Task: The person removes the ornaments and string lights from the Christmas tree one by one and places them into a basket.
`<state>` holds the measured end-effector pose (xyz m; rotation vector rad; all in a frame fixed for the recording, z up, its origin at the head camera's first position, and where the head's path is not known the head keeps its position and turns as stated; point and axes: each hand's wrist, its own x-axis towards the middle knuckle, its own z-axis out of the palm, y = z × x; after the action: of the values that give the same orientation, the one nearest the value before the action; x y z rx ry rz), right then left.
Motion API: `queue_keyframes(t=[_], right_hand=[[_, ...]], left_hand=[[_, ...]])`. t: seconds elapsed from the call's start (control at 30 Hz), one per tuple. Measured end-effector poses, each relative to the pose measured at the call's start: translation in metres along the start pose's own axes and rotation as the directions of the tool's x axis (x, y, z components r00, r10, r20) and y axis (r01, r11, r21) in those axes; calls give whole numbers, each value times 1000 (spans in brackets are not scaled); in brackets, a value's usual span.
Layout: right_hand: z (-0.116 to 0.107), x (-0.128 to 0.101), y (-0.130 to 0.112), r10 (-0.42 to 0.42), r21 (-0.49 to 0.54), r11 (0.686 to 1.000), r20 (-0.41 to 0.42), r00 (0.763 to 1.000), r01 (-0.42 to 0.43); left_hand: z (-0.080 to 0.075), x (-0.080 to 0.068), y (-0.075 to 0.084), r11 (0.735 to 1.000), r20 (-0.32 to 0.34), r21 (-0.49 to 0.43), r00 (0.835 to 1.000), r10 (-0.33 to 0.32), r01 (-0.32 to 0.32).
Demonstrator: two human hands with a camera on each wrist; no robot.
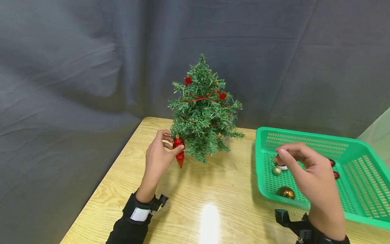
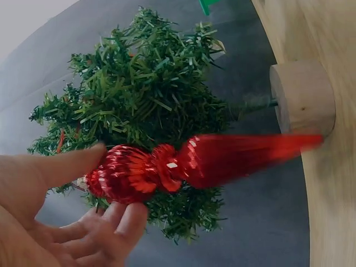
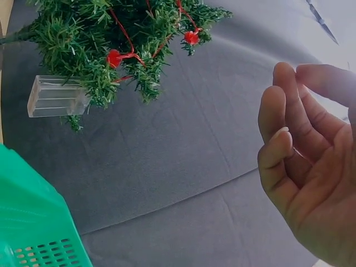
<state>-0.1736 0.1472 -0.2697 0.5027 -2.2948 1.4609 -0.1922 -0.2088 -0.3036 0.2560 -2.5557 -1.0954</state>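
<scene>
At the lower left side of a small artificial Christmas tree [image 1: 207, 118], my left hand [image 1: 159, 154] has a shiny red finial ornament [image 1: 180, 157] between thumb and fingers. In the left wrist view, the thumb lies along one side of the ornament's ribbed top [image 2: 125, 172] and the fingers are at the other side. Its pointed end hangs down past the branches; whether its loop is on a branch is hidden. My right hand [image 1: 313, 176] is in the air over the green basket [image 1: 262, 162], fingers loosely bent, nothing visible in it.
Inside the basket lie a bronze ball [image 1: 285, 192], a small gold ball [image 1: 277, 170] and dark red balls [image 1: 336, 175]. A red garland [image 1: 201, 98] winds round the tree, which has a wooden base [image 2: 306, 100]. A clear plastic box [image 3: 58, 97] shows beside the tree.
</scene>
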Motion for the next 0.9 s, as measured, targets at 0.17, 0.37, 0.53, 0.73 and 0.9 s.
queue_keyframes(t=[0.17, 0.37, 0.53, 0.73, 0.9], right_hand=[[1, -2, -1, 16, -100, 995, -18, 1000, -18], [7, 1, -1, -44, -106, 993, -15, 999, 42], [10, 3, -1, -63, -111, 992, -10, 998, 62], [16, 3, 1, -48, -128, 990, 27, 998, 52], [23, 2, 2, -64, -120, 990, 40, 997, 68]], left_hand=[[2, -1, 1, 998, -15, -54, 999, 31, -32], [-1, -1, -2, 987, -89, -151, 995, 50, -64], [-3, -1, -3, 976, -132, -193, 989, 71, -96], [-4, 0, -3, 967, -156, -227, 984, 80, -115], [-4, 2, -4, 949, -194, -288, 978, 74, -128]])
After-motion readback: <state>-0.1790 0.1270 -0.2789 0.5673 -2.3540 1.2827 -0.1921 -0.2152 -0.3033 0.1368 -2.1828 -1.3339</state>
